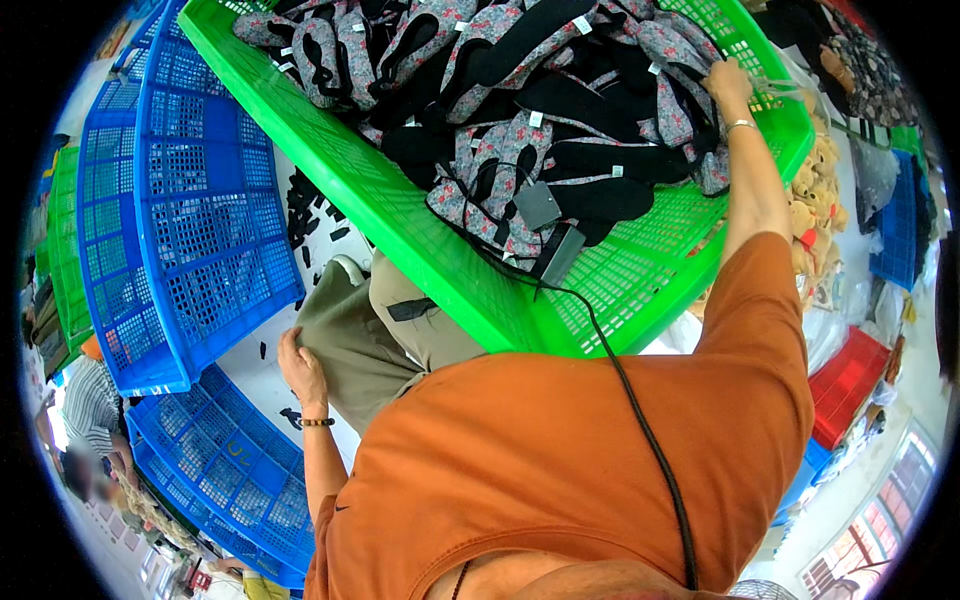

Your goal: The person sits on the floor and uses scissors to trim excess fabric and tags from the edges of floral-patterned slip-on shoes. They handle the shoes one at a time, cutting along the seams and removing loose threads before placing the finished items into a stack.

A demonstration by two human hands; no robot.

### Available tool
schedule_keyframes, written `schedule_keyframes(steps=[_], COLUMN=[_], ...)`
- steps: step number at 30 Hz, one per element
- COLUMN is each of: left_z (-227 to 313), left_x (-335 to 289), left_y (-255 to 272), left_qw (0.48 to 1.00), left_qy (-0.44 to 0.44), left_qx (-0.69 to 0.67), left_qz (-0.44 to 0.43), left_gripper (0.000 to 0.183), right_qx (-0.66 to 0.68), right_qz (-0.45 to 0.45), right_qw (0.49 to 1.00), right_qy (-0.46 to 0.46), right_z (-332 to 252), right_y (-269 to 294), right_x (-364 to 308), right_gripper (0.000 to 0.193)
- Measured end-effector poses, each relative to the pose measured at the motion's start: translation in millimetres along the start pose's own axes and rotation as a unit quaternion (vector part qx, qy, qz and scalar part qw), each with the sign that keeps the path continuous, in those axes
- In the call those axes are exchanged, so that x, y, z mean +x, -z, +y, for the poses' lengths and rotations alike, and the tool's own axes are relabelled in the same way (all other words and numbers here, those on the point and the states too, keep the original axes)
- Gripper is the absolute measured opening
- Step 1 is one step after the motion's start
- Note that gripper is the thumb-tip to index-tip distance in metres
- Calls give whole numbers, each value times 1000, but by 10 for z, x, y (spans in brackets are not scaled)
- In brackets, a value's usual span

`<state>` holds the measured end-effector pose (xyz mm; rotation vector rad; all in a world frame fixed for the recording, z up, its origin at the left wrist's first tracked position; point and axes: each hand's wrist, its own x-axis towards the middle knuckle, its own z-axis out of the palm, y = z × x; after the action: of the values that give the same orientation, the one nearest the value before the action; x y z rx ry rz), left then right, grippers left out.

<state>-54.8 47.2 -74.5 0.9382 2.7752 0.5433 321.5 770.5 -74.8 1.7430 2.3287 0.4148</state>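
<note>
A big green plastic basket tilts in front of me, heaped with soft pieces in grey floral cloth and black fabric, several bearing small white tags. At the basket's right side my right hand has its fingers curled on a floral fabric piece at the edge of the heap; the fingertips are partly hidden. My left hand hangs low beside my trouser leg, holding nothing, its fingers loosely apart. A black cable runs over my orange shirt to small dark boxes lying over the basket.
Blue plastic baskets stand at the left, with another blue crate below them. Small black pieces are scattered on the pale floor. Tan plush toys and a red crate lie at the right. Other people are at the edges.
</note>
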Motion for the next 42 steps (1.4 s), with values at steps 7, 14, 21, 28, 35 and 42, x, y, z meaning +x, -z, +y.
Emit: schedule_keyframes(steps=[7, 14, 21, 28, 35, 42], left_z=[11, 112, 73, 144, 95, -110], left_x=[154, 87, 86, 76, -21, 11], left_y=[32, -42, -48, -111, 11, 690], left_qw=[995, 999, 1000, 999, 990, 962], left_qy=[61, -2, 6, 27, 30, 32], left_qx=[-73, -25, -1, 15, -133, -250], left_qz=[0, 21, 26, 36, 40, 104], left_gripper=[29, 30, 30, 28, 22, 25], right_qx=[213, 631, 550, 444, 506, 555], right_qz=[-14, -228, -90, -248, -176, 25], right_qw=[969, 741, 803, 853, 836, 781], right_qy=[124, -33, -211, -119, -122, 287], right_z=[-87, -16, -99, -486, -629, -1033], right_y=[709, -773, -1223, -876, -615, 1862], right_x=[34, -24, -86, -422, -498, -1303], right_gripper=[50, 66, 71, 89, 84, 61])
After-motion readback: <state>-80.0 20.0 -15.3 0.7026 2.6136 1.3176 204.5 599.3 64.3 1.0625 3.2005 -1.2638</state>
